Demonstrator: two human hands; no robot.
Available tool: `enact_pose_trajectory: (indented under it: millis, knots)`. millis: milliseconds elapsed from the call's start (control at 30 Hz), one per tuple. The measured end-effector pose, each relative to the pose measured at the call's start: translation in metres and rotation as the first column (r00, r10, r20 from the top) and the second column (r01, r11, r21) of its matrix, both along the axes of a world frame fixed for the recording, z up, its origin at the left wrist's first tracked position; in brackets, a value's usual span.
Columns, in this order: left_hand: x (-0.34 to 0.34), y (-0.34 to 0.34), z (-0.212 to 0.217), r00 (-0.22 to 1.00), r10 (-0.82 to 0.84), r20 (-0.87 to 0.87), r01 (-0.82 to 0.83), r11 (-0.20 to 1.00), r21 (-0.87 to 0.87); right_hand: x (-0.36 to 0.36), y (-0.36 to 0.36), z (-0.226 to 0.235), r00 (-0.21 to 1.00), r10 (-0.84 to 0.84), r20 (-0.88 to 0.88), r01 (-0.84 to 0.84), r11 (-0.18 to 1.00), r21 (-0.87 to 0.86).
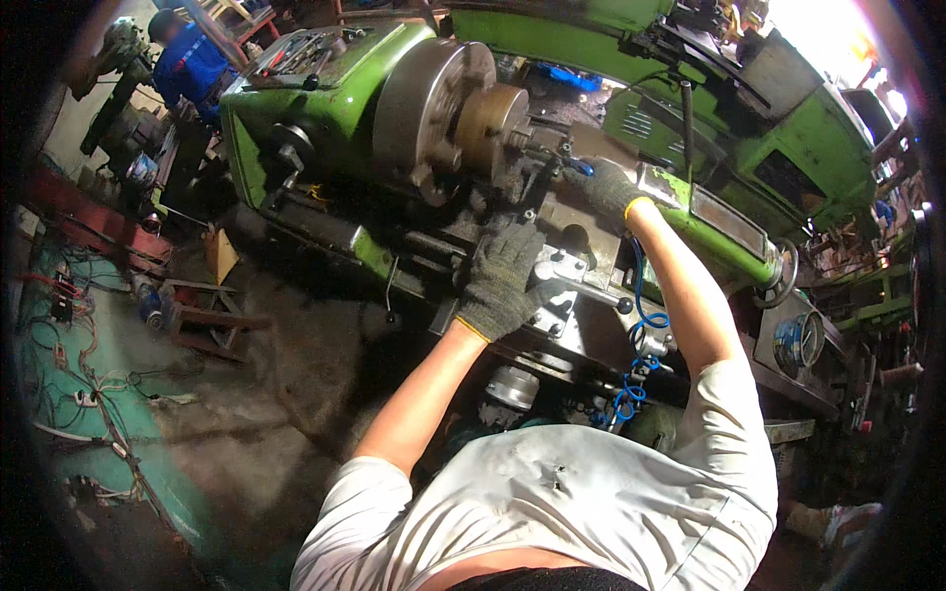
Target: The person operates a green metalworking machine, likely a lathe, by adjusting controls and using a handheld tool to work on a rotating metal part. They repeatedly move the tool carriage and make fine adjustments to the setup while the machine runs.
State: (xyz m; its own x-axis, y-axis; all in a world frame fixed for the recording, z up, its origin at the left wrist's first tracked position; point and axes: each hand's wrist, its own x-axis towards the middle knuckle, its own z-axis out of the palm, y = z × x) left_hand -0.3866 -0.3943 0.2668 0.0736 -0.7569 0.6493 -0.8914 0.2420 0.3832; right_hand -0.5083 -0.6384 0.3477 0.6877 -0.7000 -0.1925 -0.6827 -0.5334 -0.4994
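My gloved right hand (603,187) was closed around a blue-tipped tool (582,167), apparently an air gun, with a coiled blue hose (658,320) hanging below its wrist. My gloved left hand (503,278) lay over the carriage (583,209), fingers extended, thumb apart; whether its fingertips gripped anything, I could not tell. Just right of it sat a black-knobbed lever (597,294). Ahead of both hands, left of my right, a brass-coloured workpiece (488,128) stood at the steel chuck (409,108) of a green lathe (325,108). Mounting looked done; how much remained, I could not judge. Well beyond my left hand, a person in blue (192,69) was present.
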Motion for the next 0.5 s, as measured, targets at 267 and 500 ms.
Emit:
enact_pose_trajectory:
  millis: [267,500]
  knots:
    - [-0.002,-0.002,0.004,0.996,-0.083,-0.016,0.083,0.996,0.031,-0.005,-0.037,-0.056,0.995,0.046,-0.084,-0.067,0.962,-0.265]
    - [0.002,0.003,0.005,0.998,-0.056,-0.031,0.057,0.997,0.043,0.001,-0.007,-0.039,1.0,0.023,0.0,-0.022,0.967,-0.255]
